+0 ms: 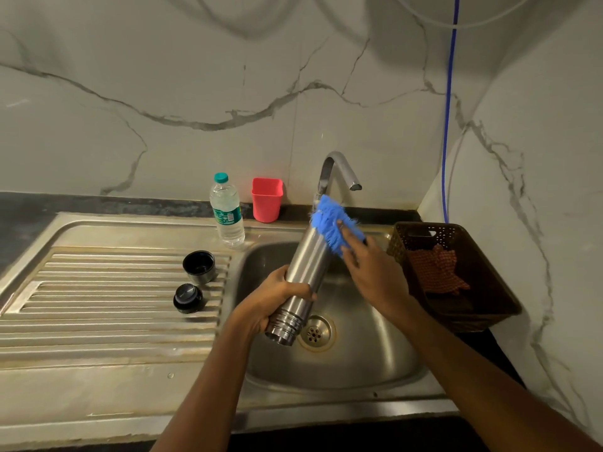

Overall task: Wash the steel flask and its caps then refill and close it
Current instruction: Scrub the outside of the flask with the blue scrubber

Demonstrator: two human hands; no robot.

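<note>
The left hand [277, 298] had its grip wrapped round the steel flask [308, 265] near the threaded mouth; beyond that grip, the right hand [375, 275] held a blue scrubber [329, 223] against the far end.

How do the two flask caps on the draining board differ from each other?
The cup cap is larger than the stopper cap. The cup cap stands open side up and shows a dark hollow, while the stopper cap shows a closed, rounded top. The cup cap lies farther from the person and the stopper cap nearer. Both are dark and rest on the ribbed draining board, apart from each other.
</note>
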